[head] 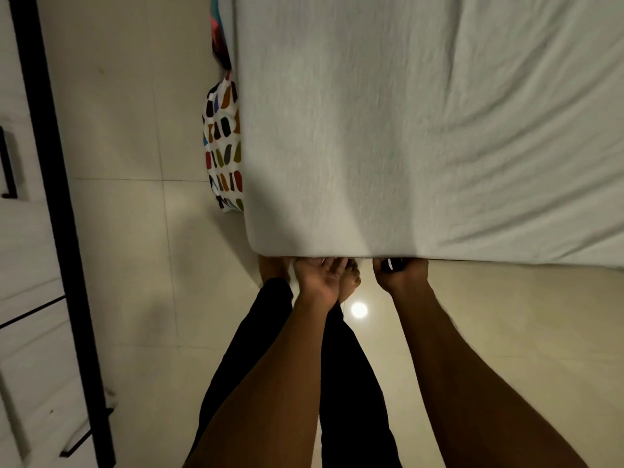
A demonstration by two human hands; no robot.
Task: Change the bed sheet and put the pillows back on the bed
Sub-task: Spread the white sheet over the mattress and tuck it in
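Pillow (pixel 223 143) just left of the bed (pixel 405 130) — drawers (pixel 27 265) farther left.

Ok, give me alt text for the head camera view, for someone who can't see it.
Seen from above, a person's left hand and right hand reach under the near edge of a bed covered by a white sheet, fingertips hidden beneath it. A pillow with multicoloured patches is on the tiled floor beside the bed.
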